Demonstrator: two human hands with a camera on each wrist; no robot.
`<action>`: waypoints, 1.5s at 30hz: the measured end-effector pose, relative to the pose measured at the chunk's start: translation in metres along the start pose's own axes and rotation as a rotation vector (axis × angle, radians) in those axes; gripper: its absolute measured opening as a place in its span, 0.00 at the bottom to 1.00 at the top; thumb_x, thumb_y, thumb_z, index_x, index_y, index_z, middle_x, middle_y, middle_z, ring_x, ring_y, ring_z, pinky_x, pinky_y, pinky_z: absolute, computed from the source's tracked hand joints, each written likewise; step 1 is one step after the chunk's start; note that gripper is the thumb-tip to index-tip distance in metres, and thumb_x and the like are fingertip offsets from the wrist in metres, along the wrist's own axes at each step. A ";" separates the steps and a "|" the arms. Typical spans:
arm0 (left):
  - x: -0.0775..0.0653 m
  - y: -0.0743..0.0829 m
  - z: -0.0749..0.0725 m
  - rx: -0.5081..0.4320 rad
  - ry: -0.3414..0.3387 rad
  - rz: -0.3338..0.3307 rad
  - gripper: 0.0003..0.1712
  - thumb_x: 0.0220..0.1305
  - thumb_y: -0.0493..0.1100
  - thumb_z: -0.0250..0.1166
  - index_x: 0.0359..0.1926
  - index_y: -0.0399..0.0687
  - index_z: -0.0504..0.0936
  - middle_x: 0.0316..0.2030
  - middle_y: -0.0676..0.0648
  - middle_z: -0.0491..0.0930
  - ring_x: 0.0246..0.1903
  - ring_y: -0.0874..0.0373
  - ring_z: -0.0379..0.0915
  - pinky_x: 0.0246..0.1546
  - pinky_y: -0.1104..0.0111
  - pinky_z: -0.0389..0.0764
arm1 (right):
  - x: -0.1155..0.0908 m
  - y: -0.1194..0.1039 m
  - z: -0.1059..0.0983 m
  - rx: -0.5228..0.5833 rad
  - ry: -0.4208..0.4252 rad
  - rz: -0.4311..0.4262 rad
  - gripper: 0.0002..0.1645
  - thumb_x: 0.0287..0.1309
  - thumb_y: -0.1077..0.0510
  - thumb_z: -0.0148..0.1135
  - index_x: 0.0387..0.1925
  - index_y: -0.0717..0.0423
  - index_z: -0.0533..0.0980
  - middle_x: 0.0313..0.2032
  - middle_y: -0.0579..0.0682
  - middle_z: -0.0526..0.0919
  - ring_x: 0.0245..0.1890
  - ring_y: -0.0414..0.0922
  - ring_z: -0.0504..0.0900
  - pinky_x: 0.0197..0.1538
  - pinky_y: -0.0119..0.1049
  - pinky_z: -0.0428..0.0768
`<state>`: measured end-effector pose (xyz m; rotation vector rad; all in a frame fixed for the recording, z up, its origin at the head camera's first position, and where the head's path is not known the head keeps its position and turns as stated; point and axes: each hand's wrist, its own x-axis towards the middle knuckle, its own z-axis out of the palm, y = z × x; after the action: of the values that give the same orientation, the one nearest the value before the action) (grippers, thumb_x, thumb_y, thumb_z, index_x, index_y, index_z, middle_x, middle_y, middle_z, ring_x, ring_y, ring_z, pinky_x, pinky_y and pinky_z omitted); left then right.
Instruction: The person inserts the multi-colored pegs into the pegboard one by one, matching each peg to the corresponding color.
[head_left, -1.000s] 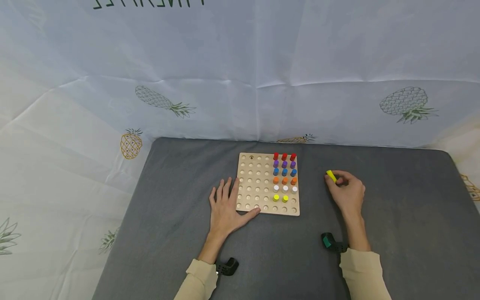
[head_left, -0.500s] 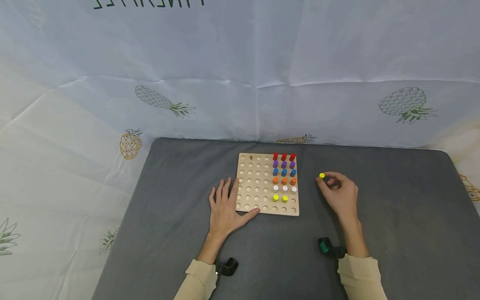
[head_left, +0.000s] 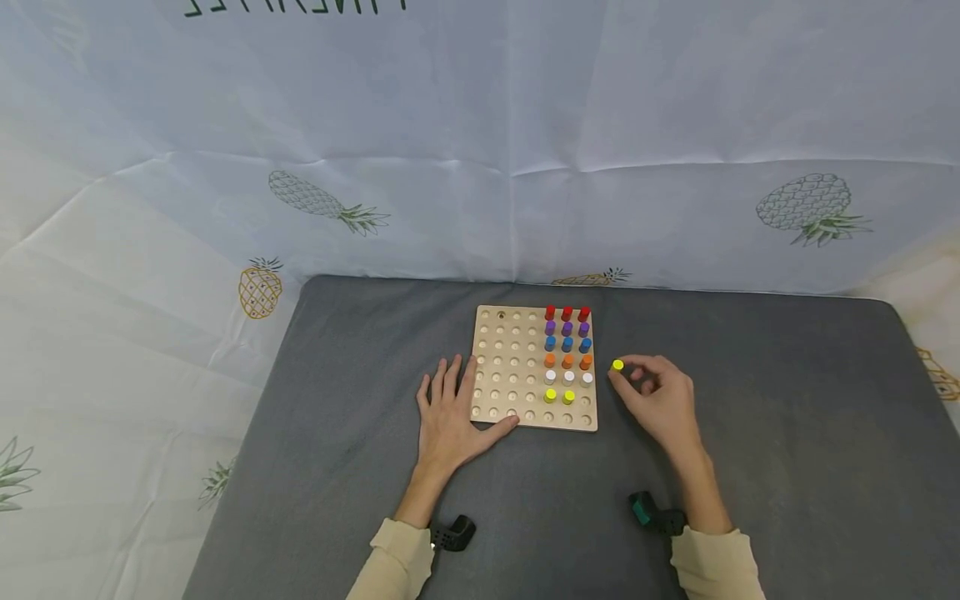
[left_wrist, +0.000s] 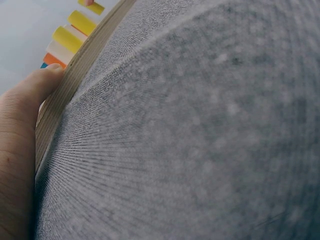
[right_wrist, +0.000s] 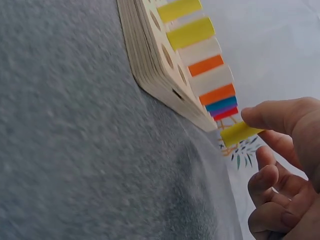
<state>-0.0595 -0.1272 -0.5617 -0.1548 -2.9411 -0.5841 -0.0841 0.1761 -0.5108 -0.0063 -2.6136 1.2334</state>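
Observation:
A square wooden pegboard (head_left: 513, 362) with rows of round holes lies on the grey cloth. Its right side carries upright pegs in colour rows: red, purple, blue, orange and white in threes, plus two yellow pegs (head_left: 559, 396). My left hand (head_left: 446, 425) rests spread at the board's left front corner, thumb (left_wrist: 37, 85) along the front edge. Just right of the board, my right hand (head_left: 660, 396) pinches a yellow peg (right_wrist: 240, 133) between thumb and forefinger; the other fingers curl loosely. In the right wrist view the peg is held off the cloth, close to the board's side.
A grey cloth (head_left: 787, 417) covers the table. Behind it hangs a pale curtain (head_left: 450, 217) printed with pineapples. Dark wrist cameras sit on both wrists, the left one (head_left: 454, 533) and the right one (head_left: 656, 512) close over the cloth.
My right hand has moved left toward the board with the yellow peg, which has turned from slanted to nearly end-on in the head view. The left hand has stayed in place.

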 end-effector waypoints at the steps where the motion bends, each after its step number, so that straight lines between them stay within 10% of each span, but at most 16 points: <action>1: 0.000 0.000 0.000 0.000 0.001 0.001 0.67 0.48 0.84 0.61 0.81 0.56 0.55 0.77 0.39 0.61 0.78 0.39 0.52 0.76 0.38 0.49 | -0.001 -0.001 0.001 -0.001 -0.011 -0.005 0.13 0.53 0.64 0.76 0.41 0.63 0.86 0.27 0.54 0.78 0.17 0.31 0.64 0.23 0.26 0.63; 45: 0.000 -0.001 -0.001 0.015 -0.009 0.000 0.67 0.48 0.83 0.61 0.81 0.56 0.54 0.77 0.39 0.61 0.78 0.39 0.52 0.76 0.38 0.49 | -0.027 0.004 0.017 0.116 -0.231 -0.208 0.10 0.53 0.66 0.76 0.39 0.58 0.88 0.27 0.46 0.77 0.18 0.30 0.64 0.21 0.27 0.66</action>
<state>-0.0590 -0.1283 -0.5606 -0.1571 -2.9537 -0.5627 -0.0626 0.1629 -0.5300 0.4428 -2.6419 1.3788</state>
